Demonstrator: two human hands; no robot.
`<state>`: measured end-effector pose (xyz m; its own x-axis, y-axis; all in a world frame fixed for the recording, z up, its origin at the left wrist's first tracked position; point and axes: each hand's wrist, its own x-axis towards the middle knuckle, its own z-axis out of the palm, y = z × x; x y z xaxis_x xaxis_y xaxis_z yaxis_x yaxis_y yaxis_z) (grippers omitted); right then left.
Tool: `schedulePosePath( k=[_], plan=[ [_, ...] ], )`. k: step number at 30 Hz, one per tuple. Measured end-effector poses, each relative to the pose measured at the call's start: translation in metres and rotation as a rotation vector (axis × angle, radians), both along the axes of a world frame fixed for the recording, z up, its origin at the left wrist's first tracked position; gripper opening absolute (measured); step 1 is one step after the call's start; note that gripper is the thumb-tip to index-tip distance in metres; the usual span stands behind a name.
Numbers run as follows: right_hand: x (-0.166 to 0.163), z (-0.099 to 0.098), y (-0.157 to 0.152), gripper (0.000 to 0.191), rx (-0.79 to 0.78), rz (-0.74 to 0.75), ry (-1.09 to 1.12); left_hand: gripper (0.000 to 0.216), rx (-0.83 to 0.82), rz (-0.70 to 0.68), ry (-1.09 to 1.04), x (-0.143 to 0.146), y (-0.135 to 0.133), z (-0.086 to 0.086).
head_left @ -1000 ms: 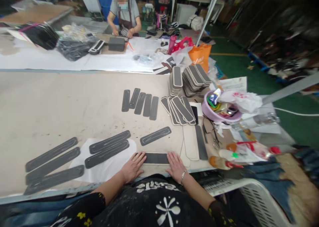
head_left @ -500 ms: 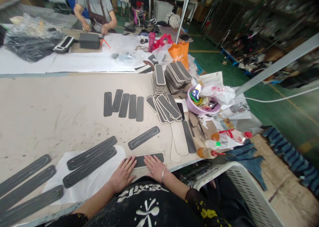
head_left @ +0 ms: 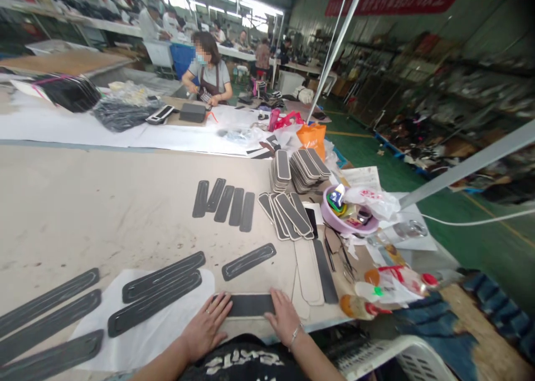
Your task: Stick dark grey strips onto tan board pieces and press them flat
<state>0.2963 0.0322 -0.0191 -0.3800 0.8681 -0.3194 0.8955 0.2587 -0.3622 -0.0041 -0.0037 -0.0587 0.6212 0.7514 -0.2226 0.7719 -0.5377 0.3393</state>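
A dark grey strip with a pale border (head_left: 251, 305) lies flat on the table in front of me. My left hand (head_left: 209, 321) rests on its left end, fingers stretched out and flat. On the right end my right hand (head_left: 286, 316) presses down, its fingers extended and the thumb at the near edge. Just beyond lies a single dark strip with shiny lines near its edge (head_left: 249, 262). Two longer dark strips (head_left: 161, 283) sit on a white sheet (head_left: 146, 345) to the left of my left hand. Pale blank pieces (head_left: 308, 269) are to the right.
Several short dark strips (head_left: 224, 204) lie farther back. Stacks of bordered strips (head_left: 307, 169) stand beside a loose fan of them (head_left: 288, 216). A lilac basin (head_left: 334, 220), glasses (head_left: 339, 253) and a glue bottle (head_left: 355, 307) are at right. Across the table sits a person (head_left: 209, 74).
The view has tilted up, showing more of the room. My right hand has shifted from the strip's middle to its right end; my left hand stays on the left end.
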Motion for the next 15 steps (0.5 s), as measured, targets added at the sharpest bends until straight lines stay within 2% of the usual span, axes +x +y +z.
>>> schedulePosePath(
  k=[3, 6, 7, 9, 11, 12, 15],
  plan=[
    [-0.008, 0.009, 0.015, 0.072, 0.039, -0.089, -0.009, 0.078, -0.010, -0.004, -0.005, 0.000, 0.000, 0.003],
    [-0.013, 0.013, 0.024, 0.074, -0.023, -0.146, -0.024, 0.077, 0.010, -0.021, 0.006, -0.001, 0.001, 0.010],
    [-0.013, 0.012, 0.025, 0.069, -0.069, -0.160, -0.017, 0.077, 0.037, -0.026, 0.007, -0.001, 0.001, 0.013],
    [-0.010, 0.011, 0.023, 0.044, -0.161, -0.159, 0.031, 0.072, 0.139, -0.012, -0.001, -0.004, 0.001, 0.020],
    [-0.003, 0.013, 0.022, 0.016, -0.198, -0.148, 0.134, 0.066, 0.296, 0.064, -0.017, -0.010, -0.001, 0.026],
    [0.002, 0.017, 0.022, 0.009, -0.191, -0.150, 0.205, 0.064, 0.380, 0.122, -0.025, -0.015, -0.004, 0.027],
    [0.024, 0.040, 0.039, 0.014, -0.137, -0.224, 0.421, 0.063, 0.567, 0.292, -0.051, -0.034, -0.016, 0.020]
  ],
)
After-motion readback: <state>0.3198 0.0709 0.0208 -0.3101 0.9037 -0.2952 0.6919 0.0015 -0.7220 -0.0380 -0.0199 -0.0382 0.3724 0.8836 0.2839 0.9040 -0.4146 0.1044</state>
